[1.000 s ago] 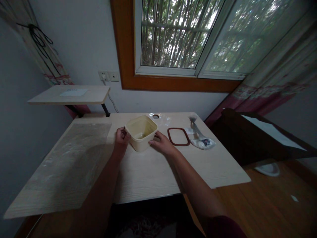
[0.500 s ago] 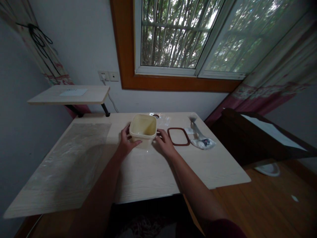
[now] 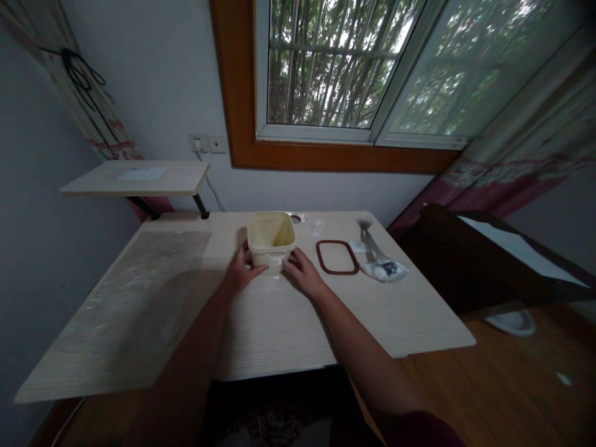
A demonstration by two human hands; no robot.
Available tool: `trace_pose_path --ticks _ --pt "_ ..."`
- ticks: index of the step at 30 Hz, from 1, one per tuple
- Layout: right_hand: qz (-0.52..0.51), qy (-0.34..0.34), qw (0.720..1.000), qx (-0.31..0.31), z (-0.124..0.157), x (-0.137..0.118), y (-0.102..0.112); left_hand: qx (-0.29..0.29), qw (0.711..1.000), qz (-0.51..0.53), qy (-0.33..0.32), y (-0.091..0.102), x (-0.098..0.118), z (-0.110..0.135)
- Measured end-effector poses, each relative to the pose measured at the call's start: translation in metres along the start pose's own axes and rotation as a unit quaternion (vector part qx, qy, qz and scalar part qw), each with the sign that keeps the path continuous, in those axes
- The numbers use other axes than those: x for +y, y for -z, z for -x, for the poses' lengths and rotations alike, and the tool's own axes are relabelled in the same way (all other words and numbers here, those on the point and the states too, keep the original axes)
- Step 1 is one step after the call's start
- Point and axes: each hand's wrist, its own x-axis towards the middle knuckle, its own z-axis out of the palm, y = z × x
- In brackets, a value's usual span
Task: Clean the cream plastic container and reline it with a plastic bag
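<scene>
- You are handling a cream tub (image 3: pixel 270 257) that is probably weighing little; its thin walls are suggesting stiff plastic, flexing slightly if you are squeezing hard.
- The ribbed front wall is likely giving you some purchase, while the smooth rim is probably feeling more slippery; it is looking unlikely to shatter.
- The opposite side walls, below the rim, are offering the best hold, with light, even pressure.
- Your left grip (image 3: pixel 239 271) is clamping the tub's left side, its thumb lying along the lower front.
- Your right grip (image 3: pixel 305 273) is closing on the lower right side, thumb near the front corner.
- The tub is sitting between both, open side up, over the surface (image 3: pixel 279 323); you cannot tell whether its base is touching.
- A red-brown frame (image 3: pixel 336 241) is lying to the right, apart from your right grip.
</scene>
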Motion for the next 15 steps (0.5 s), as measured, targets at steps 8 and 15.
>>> trace_pose_path --ticks 8,15 --pt "0.028 0.020 0.999 0.031 -0.001 0.006 -0.005 0.001 1.000 0.006 0.009 0.001 -0.010 -0.002" --pt "0.039 0.006 0.998 0.051 0.003 0.008 -0.005 -0.004 1.000 0.014 -0.006 0.003 -0.013 -0.003"
